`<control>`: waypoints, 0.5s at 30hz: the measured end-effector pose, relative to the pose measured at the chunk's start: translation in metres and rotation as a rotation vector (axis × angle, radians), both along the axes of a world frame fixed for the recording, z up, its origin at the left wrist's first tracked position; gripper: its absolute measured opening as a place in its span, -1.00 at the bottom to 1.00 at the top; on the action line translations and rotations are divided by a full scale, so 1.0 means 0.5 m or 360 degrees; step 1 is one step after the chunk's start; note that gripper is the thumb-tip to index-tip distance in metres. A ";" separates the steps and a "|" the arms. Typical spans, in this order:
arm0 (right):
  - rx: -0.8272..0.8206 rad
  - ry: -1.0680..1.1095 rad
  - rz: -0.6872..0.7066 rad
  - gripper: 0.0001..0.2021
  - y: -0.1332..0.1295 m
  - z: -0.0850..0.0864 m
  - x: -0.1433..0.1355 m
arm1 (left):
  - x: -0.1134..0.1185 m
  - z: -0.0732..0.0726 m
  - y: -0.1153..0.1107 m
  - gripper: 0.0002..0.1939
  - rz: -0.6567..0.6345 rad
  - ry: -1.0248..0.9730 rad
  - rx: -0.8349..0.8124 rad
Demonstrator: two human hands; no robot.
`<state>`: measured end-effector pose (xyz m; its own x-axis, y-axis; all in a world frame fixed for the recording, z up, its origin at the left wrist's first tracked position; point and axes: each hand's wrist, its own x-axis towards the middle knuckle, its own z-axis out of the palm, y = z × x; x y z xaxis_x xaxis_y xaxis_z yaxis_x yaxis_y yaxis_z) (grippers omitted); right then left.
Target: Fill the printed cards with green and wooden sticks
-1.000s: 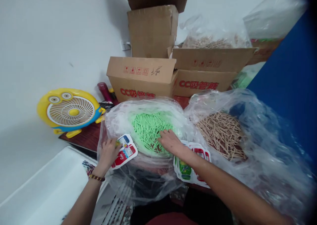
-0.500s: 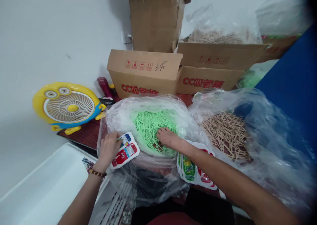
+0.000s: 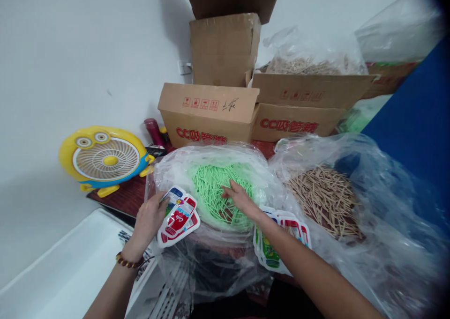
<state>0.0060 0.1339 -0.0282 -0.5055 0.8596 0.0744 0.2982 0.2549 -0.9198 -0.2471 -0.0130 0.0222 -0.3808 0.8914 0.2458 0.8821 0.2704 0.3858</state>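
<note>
My left hand (image 3: 149,218) is closed on a few drink-shaped packets (image 3: 179,216), red "Cola" ones and a blue one, fanned beside the plastic bag. Over the pile of green sticks (image 3: 214,183) in the open clear bag, my right hand (image 3: 237,197) has its thumb and forefinger apart, and nothing shows between them. More packets (image 3: 270,255), green and red, lie under my right forearm. Brown sticks (image 3: 325,195) fill another open bag on the right.
A yellow fan (image 3: 108,159) stands at the left, near a dark red bottle (image 3: 153,130). Cardboard boxes (image 3: 211,108) line the back. A white tray (image 3: 66,258) is at lower left, a blue panel (image 3: 415,113) at right.
The view has tilted up slightly. My right hand has lifted a little from the green sticks and its fingers have spread. The packets in my left hand are fanned out more.
</note>
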 end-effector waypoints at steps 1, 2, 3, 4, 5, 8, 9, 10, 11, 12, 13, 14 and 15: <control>-0.0081 0.0102 -0.0059 -0.83 -0.012 -0.007 -0.008 | 0.002 0.004 -0.002 -0.69 0.0012 -0.0020 0.0041; -0.0157 0.0192 -0.0114 -0.83 -0.024 -0.015 -0.015 | 0.004 0.008 -0.004 -0.69 0.0020 -0.0038 0.0084; -0.0227 0.0268 -0.0163 -0.82 -0.036 -0.025 -0.021 | 0.006 0.012 -0.006 -0.69 0.0024 -0.0053 0.0119; -0.0289 0.0328 -0.0206 -0.80 -0.048 -0.035 -0.025 | 0.009 0.017 -0.008 -0.69 0.0023 -0.0067 0.0147; -0.0343 0.0375 -0.0242 -0.79 -0.057 -0.045 -0.028 | 0.011 0.021 -0.011 -0.69 0.0018 -0.0080 0.0169; -0.0441 0.0457 -0.0310 -0.78 -0.075 -0.063 -0.032 | 0.020 0.036 -0.022 -0.70 0.0041 -0.0131 0.0235; -0.0453 0.0471 -0.0315 -0.78 -0.078 -0.065 -0.032 | 0.024 0.041 -0.025 -0.70 0.0062 -0.0172 0.0265; -0.0457 0.0484 -0.0313 -0.78 -0.080 -0.065 -0.031 | 0.027 0.044 -0.029 -0.70 0.0077 -0.0241 0.0297; -0.0456 0.0497 -0.0306 -0.79 -0.083 -0.064 -0.031 | 0.031 0.046 -0.032 -0.70 0.0083 -0.0341 0.0326; -0.0453 0.0510 -0.0292 -0.79 -0.085 -0.062 -0.031 | 0.034 0.046 -0.034 -0.69 0.0076 -0.0473 0.0347; -0.0451 0.0526 -0.0276 -0.80 -0.088 -0.061 -0.030 | 0.038 0.044 -0.036 -0.67 0.0063 -0.0628 0.0362; -0.0452 0.0541 -0.0259 -0.81 -0.090 -0.061 -0.029 | 0.041 0.041 -0.037 -0.65 0.0053 -0.0789 0.0375; -0.0459 0.0556 -0.0244 -0.82 -0.092 -0.061 -0.028 | 0.044 0.037 -0.038 -0.64 0.0055 -0.0935 0.0400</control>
